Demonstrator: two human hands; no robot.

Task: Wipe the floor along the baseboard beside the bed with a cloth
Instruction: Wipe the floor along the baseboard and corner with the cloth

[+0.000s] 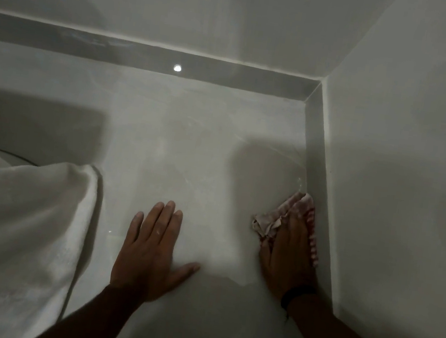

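A crumpled red-and-white striped cloth [280, 218] lies on the pale glossy floor [199, 142], right against the grey baseboard [316, 159] of the right-hand wall. My right hand [289, 252] presses flat on the cloth, fingers pointing toward the far corner; a dark band circles that wrist. My left hand [152, 247] rests palm down on the bare floor in the middle, fingers spread, holding nothing. The cloth's near part is hidden under my right hand.
White bedding [17, 214] hangs down to the floor at the left. A second baseboard [146, 53] runs along the far wall and meets the right one in the corner. A small light reflection shows on it. White walls rise behind both.
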